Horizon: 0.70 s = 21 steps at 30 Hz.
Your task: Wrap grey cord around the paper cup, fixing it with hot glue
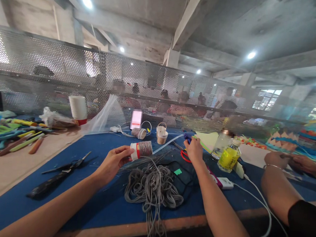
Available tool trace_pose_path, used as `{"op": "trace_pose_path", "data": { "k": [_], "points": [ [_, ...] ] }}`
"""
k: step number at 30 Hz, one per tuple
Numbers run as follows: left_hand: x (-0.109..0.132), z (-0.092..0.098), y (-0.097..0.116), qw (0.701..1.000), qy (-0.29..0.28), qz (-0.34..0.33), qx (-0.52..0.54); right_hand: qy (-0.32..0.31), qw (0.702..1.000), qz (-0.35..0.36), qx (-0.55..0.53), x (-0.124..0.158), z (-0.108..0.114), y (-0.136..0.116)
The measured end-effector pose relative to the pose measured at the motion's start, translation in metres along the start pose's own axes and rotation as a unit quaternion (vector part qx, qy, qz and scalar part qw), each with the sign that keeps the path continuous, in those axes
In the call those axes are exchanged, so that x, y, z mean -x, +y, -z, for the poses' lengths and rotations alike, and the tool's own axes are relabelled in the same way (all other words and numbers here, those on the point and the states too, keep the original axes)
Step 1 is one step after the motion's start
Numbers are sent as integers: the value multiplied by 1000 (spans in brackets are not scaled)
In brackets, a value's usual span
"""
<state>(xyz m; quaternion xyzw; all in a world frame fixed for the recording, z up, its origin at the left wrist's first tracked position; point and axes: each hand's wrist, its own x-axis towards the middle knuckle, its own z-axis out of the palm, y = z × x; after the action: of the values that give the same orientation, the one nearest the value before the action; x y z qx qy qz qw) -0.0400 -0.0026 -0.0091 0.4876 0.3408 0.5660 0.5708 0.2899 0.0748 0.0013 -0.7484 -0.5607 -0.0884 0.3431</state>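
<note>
My left hand (117,160) grips the white base of a paper cup (142,150), tipped on its side and wound with grey cord above a red band. Grey cord (154,187) runs from the cup into a loose tangle on the blue mat and hangs over the front edge. Farther back, my right hand (193,150) is closed on a small dark blue object (188,136), its kind unclear. A pale translucent strip (168,143) stretches between that object and the cup. Red-handled scissors (184,155) lie beside my right wrist.
A black-handled tool (59,174) lies at left, near knives and scissors (18,137). Stacked paper cups (77,109), a cord-wrapped cup (139,133), a small basket (161,133) and a lit phone (136,119) stand behind. A yellow-liquid bottle (229,157) and a co-worker's arm (276,188) are at right.
</note>
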Motion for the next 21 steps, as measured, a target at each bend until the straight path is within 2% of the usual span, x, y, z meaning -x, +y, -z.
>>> {"op": "trace_pose_path", "data": {
  "k": [4,8,9,10,12,13,15,16,18,21],
  "points": [
    [0,-2,1,1000,14,3,7,31,994,-21,-103,-7,7,2],
    [-2,-1,-1,1000,26,12,6,8,971,-25,-236,-8,5,-2],
    [-2,0,-1,1000,24,14,7,-7,953,-35,-301,-7,5,-5],
    [-3,0,-1,1000,23,14,7,-27,921,-51,-385,-4,5,-10],
    [-3,1,-1,1000,20,10,8,-83,828,-89,-548,3,9,-22],
    [-3,1,-1,1000,21,8,9,-111,791,-92,-595,8,11,-29],
    [-3,1,-1,1000,28,7,12,-170,747,-76,-638,19,17,-44],
    [-3,1,0,999,33,6,13,-198,735,-64,-645,25,21,-51],
    [-3,1,0,999,41,3,13,-239,736,-40,-632,37,26,-63],
    [-4,1,-1,999,44,1,14,-279,758,-8,-590,56,32,-75]
  ]
}}
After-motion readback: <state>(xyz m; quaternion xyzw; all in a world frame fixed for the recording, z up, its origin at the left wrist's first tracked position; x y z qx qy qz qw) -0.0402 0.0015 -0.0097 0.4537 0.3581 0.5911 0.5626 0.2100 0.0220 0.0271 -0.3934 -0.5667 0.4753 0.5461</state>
